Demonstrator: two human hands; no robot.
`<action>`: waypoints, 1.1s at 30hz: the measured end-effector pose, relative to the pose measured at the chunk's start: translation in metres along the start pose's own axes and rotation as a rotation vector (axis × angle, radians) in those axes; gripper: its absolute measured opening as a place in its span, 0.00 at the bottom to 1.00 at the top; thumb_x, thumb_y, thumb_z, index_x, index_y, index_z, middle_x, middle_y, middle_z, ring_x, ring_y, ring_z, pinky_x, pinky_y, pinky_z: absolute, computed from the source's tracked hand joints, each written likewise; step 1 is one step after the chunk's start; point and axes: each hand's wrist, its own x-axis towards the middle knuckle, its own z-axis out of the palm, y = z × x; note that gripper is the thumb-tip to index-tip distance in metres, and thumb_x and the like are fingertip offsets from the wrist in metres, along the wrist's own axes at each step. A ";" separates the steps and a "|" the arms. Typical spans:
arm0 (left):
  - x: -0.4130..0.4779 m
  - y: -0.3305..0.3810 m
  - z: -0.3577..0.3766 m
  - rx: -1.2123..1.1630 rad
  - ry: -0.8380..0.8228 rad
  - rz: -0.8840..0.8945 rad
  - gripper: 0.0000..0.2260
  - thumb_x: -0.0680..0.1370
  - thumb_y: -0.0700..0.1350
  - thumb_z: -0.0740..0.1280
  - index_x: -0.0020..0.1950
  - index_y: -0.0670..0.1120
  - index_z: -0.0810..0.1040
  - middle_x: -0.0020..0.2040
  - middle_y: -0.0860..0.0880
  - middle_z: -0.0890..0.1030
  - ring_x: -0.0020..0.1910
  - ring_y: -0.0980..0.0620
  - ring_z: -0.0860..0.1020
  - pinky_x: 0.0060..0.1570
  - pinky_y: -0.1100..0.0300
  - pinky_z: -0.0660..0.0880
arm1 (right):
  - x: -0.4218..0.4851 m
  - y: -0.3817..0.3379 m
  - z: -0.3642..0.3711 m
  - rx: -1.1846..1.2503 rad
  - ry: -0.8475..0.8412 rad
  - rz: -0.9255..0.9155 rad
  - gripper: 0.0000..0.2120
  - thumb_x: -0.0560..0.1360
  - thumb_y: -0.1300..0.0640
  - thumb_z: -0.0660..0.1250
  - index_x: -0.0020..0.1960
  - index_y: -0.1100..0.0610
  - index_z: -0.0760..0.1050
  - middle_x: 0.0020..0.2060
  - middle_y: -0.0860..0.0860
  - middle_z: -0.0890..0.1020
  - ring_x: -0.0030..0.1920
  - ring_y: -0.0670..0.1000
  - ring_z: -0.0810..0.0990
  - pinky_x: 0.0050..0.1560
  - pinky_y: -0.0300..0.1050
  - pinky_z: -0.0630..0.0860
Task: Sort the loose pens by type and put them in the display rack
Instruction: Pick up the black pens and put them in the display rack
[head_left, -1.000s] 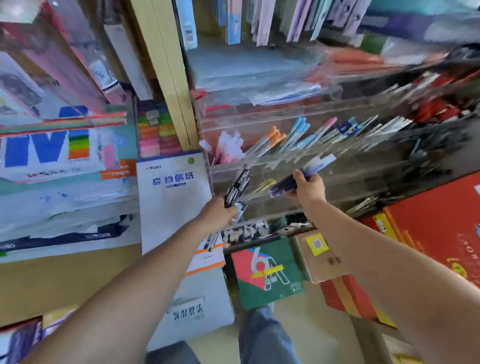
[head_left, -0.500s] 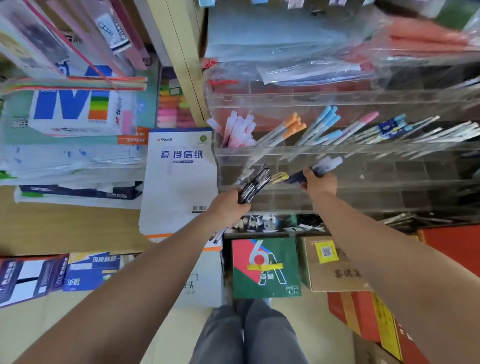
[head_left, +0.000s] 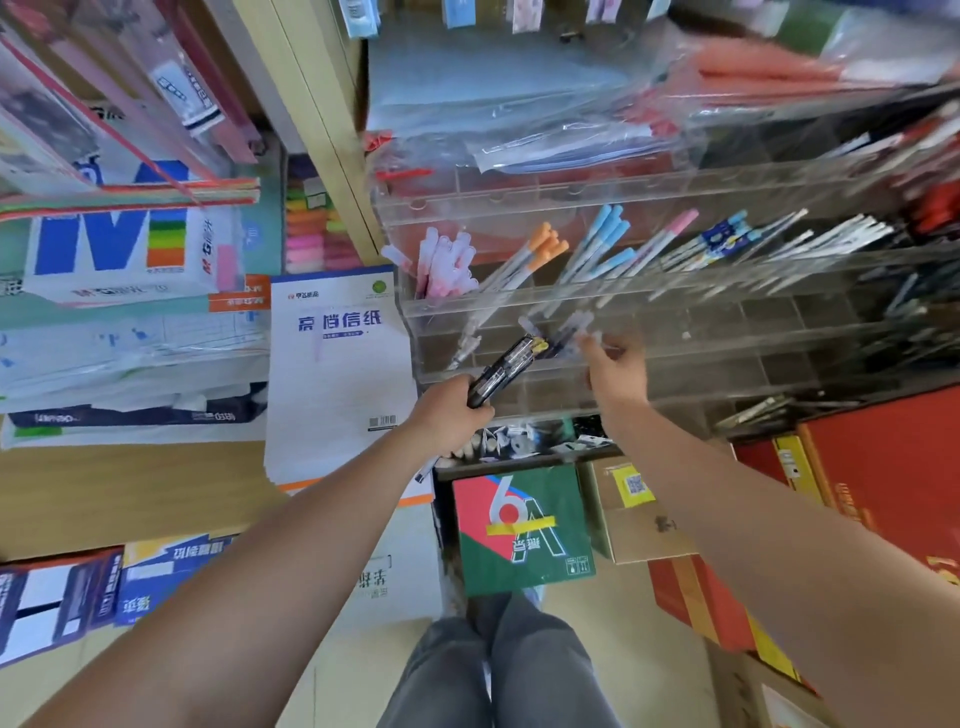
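The left hand (head_left: 451, 413) has its grip clamped on a bundle of dark pens (head_left: 506, 366), which angle up and right toward the clear display rack (head_left: 727, 312). Just right of the bundle's tips, the right hand (head_left: 615, 369) reaches into a middle-tier compartment; its fingers (head_left: 592, 340) are blurred, touching pale-capped pens (head_left: 563, 330) there, and I cannot tell whether that grip is closed. The tier above holds orange-capped pens (head_left: 540, 252) and blue-capped pens (head_left: 605, 234).
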 end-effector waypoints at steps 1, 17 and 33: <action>-0.001 0.002 0.000 0.003 -0.002 0.011 0.03 0.77 0.44 0.65 0.47 0.46 0.71 0.33 0.50 0.72 0.28 0.50 0.71 0.32 0.58 0.70 | -0.014 0.000 0.000 0.070 -0.088 0.009 0.21 0.74 0.45 0.69 0.60 0.54 0.68 0.48 0.52 0.77 0.41 0.49 0.76 0.45 0.44 0.72; -0.028 0.057 0.029 -0.136 -0.332 0.054 0.04 0.74 0.38 0.67 0.47 0.38 0.75 0.24 0.48 0.74 0.24 0.51 0.72 0.40 0.54 0.74 | -0.067 0.008 -0.008 0.236 -0.276 0.053 0.04 0.72 0.64 0.69 0.39 0.62 0.76 0.32 0.57 0.80 0.33 0.55 0.80 0.34 0.47 0.76; 0.005 0.135 0.080 -0.020 -0.239 0.073 0.06 0.79 0.42 0.64 0.51 0.45 0.67 0.33 0.48 0.69 0.28 0.51 0.69 0.28 0.58 0.66 | 0.014 -0.023 -0.091 0.185 -0.364 0.179 0.10 0.74 0.59 0.69 0.40 0.58 0.69 0.33 0.55 0.76 0.20 0.44 0.65 0.17 0.35 0.59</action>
